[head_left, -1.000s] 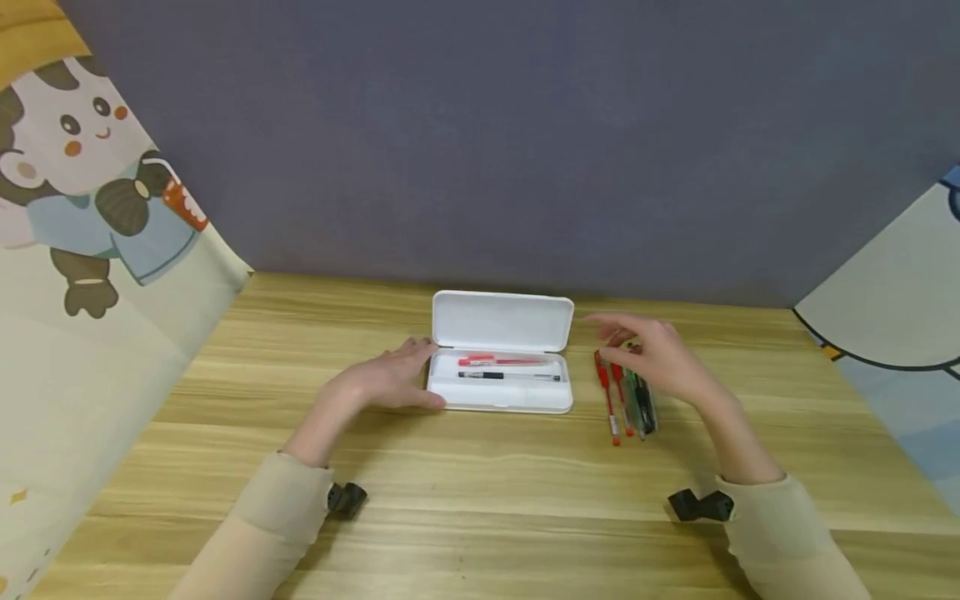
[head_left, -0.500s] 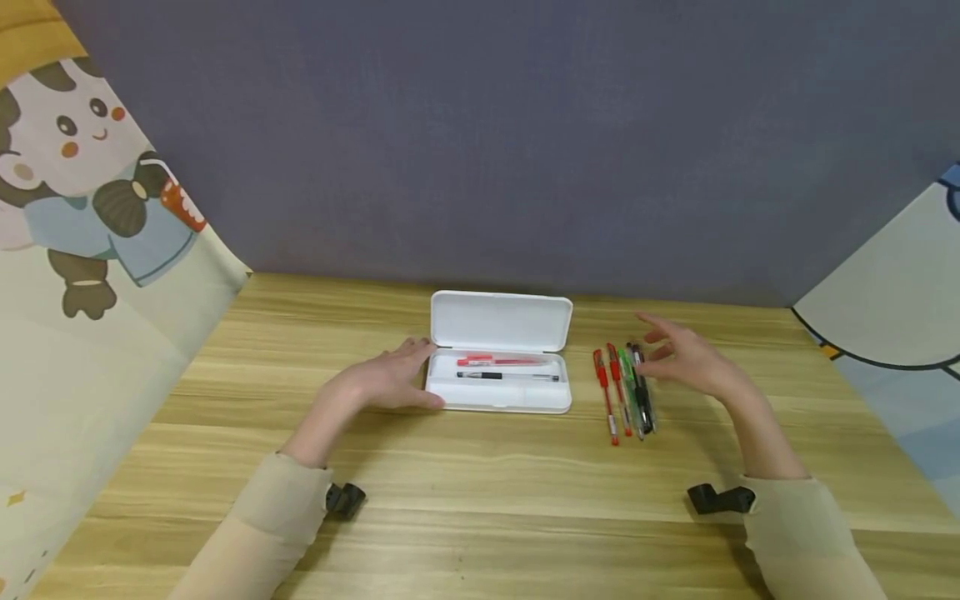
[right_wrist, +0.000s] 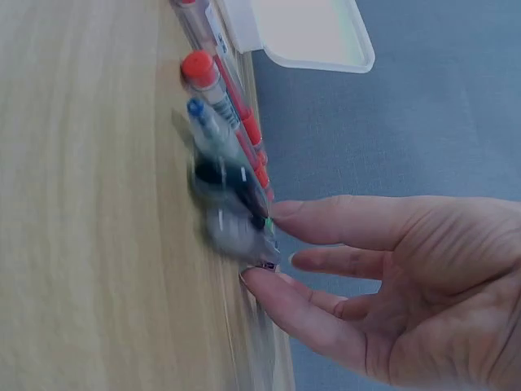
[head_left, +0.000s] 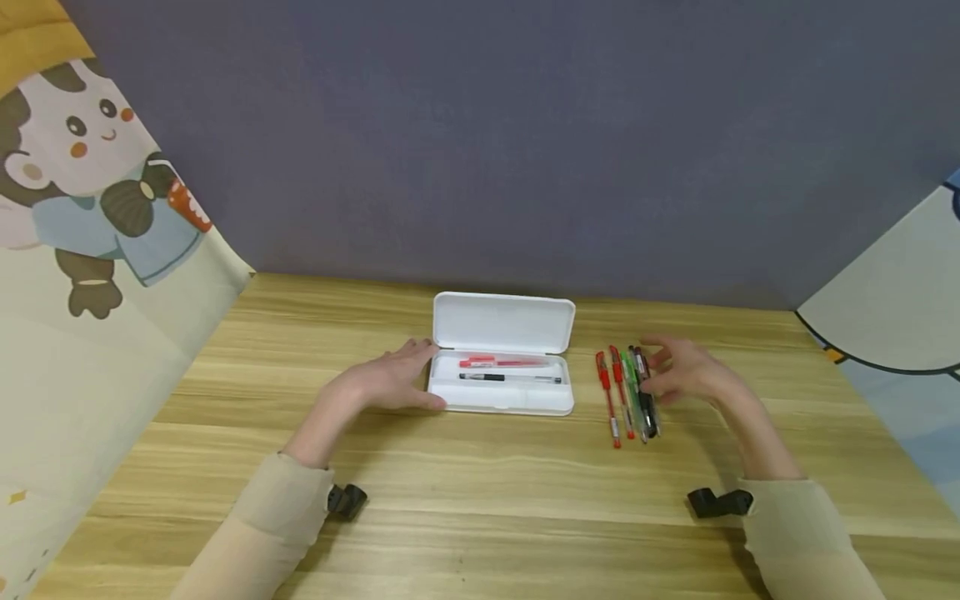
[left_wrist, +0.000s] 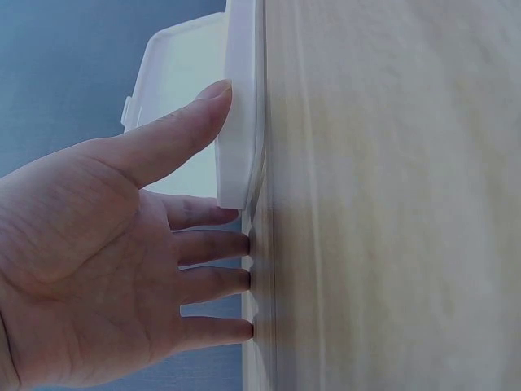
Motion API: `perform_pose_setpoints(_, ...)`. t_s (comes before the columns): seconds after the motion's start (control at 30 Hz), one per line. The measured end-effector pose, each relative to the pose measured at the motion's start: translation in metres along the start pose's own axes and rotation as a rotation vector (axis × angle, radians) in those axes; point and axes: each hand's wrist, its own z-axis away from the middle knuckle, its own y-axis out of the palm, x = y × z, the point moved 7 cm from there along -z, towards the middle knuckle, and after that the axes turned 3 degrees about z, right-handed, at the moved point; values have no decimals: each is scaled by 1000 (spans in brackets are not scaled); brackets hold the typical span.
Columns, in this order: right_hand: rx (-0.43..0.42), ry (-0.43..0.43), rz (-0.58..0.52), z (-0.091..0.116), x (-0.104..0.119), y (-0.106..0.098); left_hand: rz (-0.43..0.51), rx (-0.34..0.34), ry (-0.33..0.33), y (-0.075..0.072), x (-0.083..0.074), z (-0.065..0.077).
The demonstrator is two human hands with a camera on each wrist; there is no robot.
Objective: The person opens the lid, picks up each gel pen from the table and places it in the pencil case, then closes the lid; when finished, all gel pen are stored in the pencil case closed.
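A white pencil case (head_left: 501,412) lies with its lid (head_left: 504,323) raised; inside are a red pen (head_left: 495,362) and a black pen (head_left: 483,377). My left hand (head_left: 390,379) rests at the case's left end, fingers straight and thumb (left_wrist: 183,134) against its front wall. Right of the case several pens lie side by side: two red pens (head_left: 606,385), a green pen (head_left: 632,392) and black pens (head_left: 646,404). My right hand (head_left: 686,371) pinches at the black pens, thumb (right_wrist: 313,220) and forefinger on either side; the pens blur in the right wrist view.
The wooden table (head_left: 450,500) runs back to a dark grey wall panel (head_left: 480,150). Cartoon-printed panels (head_left: 97,183) stand at the left and right sides. A black camera mount (head_left: 347,501) sits at each cuff.
My right hand has drawn back from above the pens to their right side, then closed in on the black pens. My left hand stays at the case.
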Motion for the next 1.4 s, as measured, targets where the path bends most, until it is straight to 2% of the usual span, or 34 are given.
perform_pose_setpoints(0.23,15,32,-4,3,0,2,-2,5,-12,1,-2,0)
perform_pose_setpoints(0.6,4,67,71,4,3,10,-11,8,-11,1,1,6)
perform_pose_setpoints(0.83,-18,59,48,11,4,15,-19,13,5,1,3,12)
perform_pose_setpoints(1.07,-111,14,23,16,15,6,-27,12,0,2,5,13)
perform_pose_setpoints(1.4,-342,-158,67,29,47,-5,-35,0,13,2,5,13)
